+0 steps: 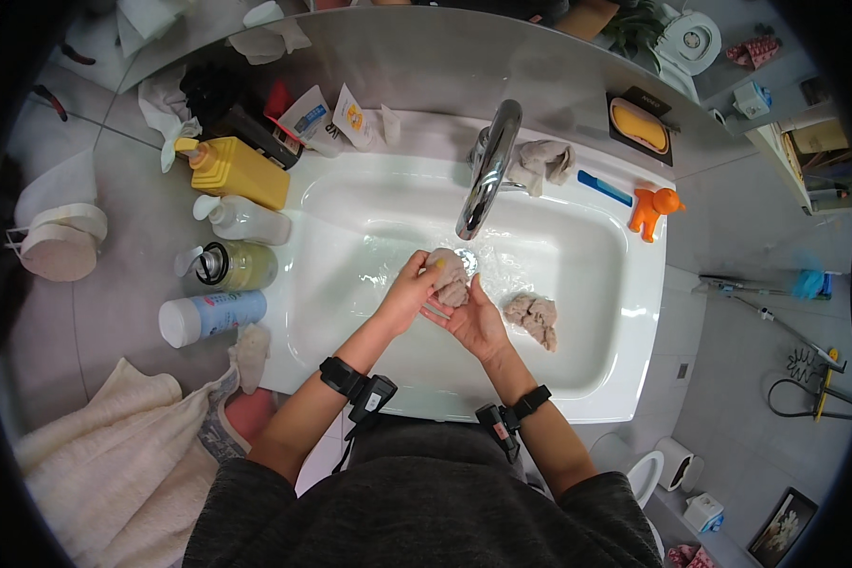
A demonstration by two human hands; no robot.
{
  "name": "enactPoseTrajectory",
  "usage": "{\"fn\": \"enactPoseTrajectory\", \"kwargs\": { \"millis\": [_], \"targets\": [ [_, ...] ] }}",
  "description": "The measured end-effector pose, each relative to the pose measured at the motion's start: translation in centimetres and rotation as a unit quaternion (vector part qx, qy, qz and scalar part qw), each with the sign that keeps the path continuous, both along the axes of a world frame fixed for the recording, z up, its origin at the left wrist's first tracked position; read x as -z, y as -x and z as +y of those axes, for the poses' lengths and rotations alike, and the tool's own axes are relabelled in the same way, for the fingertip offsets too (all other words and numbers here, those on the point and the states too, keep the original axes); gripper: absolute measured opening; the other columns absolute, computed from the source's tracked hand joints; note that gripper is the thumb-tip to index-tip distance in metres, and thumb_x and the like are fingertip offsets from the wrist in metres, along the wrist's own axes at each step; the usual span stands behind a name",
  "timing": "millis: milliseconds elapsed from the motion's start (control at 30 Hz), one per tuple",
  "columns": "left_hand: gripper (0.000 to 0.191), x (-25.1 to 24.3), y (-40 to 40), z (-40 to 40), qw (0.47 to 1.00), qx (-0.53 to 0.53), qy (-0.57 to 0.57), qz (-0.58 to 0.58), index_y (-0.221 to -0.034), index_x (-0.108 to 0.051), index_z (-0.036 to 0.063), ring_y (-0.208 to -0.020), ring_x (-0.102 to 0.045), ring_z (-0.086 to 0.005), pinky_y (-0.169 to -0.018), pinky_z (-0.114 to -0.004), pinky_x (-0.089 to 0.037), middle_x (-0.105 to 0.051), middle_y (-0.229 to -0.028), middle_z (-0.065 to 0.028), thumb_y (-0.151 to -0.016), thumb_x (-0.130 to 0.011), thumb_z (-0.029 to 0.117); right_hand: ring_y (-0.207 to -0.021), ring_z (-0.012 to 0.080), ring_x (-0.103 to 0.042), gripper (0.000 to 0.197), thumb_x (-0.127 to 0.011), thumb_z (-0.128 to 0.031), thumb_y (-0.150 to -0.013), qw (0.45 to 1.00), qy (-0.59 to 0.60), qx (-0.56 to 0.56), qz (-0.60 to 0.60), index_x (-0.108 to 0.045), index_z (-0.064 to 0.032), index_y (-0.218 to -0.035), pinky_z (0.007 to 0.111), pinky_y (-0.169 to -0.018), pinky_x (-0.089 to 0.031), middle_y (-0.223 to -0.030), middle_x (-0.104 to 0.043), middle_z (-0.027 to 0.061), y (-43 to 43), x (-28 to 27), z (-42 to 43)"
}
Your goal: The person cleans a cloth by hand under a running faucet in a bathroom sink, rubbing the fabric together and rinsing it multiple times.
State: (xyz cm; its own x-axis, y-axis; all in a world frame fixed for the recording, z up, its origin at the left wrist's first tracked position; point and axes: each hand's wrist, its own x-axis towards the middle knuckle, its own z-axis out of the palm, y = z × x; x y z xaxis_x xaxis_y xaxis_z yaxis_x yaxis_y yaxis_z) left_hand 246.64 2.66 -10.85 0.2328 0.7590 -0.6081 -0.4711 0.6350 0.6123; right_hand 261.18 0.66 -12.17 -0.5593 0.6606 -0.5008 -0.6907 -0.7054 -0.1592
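Note:
Over the sink's drain, a wadded wet beige cloth (pixel 447 275) is between my hands, below the faucet spout. My left hand (pixel 406 292) grips it from the left, thumb on top. Palm up, my right hand (pixel 477 323) cups its lower side, the fingers reaching beneath it and the thumb raised on the right. A second crumpled beige cloth (pixel 534 319) lies on the basin floor, right of my right hand. The chrome faucet (pixel 491 170) reaches over the white sink (pixel 589 298). Water ripples around the drain.
Left of the basin stand a yellow pump bottle (pixel 245 170), a clear pump bottle (pixel 250 219), a yellowish pump bottle (pixel 252 266) and a blue-and-white bottle (pixel 216 312). Behind the faucet sit another cloth (pixel 545 162), a blue comb (pixel 605 188) and an orange figurine (pixel 653 211). A towel (pixel 128 454) hangs left.

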Motion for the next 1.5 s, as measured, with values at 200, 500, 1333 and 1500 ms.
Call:
{"fn": "enactPoseTrajectory", "kwargs": {
  "millis": [200,500,1333,1500],
  "targets": [
    [0.026,0.2,-0.6,-1.5,0.924,0.167,-0.224,0.259,-0.106,-0.052,0.0018,-0.091,-0.056,-0.0179,-0.072,-0.027,-0.049,-0.052,-0.102,-0.0090,-0.083,-0.055,0.014,-0.101,0.0219,-0.053,0.045,-0.049,-0.038,-0.088,0.996,-0.011,-0.049,-0.074,-0.042,-0.0070,-0.120,0.041,-0.089,-0.044,-0.112,-0.051,0.0076,-0.5,0.8,0.0],
    [0.047,-1.4,1.8,-0.4,0.729,0.274,-0.451,0.436,-0.121,-0.049,0.0090,-0.113,-0.047,-0.0252,-0.096,-0.036,-0.035,-0.050,-0.122,-0.0095,-0.075,-0.053,0.001,-0.070,0.0176,-0.056,0.029,-0.063,-0.009,-0.076,0.968,-0.001,-0.124,-0.218,-0.051,0.0014,-0.101,0.031,-0.067,-0.051,-0.084,-0.057,0.0084,-3.3,0.0,0.5],
    [0.013,0.7,-0.6,0.3,0.520,0.421,-0.486,0.563,-0.078,-0.051,-0.0007,-0.058,-0.060,-0.0295,-0.049,-0.038,-0.047,-0.058,-0.061,-0.0133,-0.069,-0.055,0.008,-0.076,0.0322,-0.061,0.027,-0.058,-0.020,-0.070,0.446,-0.451,-0.471,-0.613,-0.055,0.0001,-0.087,0.039,-0.065,-0.049,-0.079,-0.062,0.0190,-0.1,-2.0,2.9],
    [0.016,0.9,-0.7,-0.7,0.573,0.446,-0.422,0.543,-0.078,-0.056,0.0013,-0.060,-0.059,-0.0331,-0.053,-0.041,-0.047,-0.060,-0.066,-0.0153,-0.070,-0.057,0.015,-0.074,0.0313,-0.062,0.021,-0.057,-0.018,-0.073,0.384,-0.475,-0.452,-0.650,-0.057,-0.0011,-0.084,0.039,-0.064,-0.050,-0.076,-0.063,0.0167,0.0,-2.6,1.9]
  ]
}}
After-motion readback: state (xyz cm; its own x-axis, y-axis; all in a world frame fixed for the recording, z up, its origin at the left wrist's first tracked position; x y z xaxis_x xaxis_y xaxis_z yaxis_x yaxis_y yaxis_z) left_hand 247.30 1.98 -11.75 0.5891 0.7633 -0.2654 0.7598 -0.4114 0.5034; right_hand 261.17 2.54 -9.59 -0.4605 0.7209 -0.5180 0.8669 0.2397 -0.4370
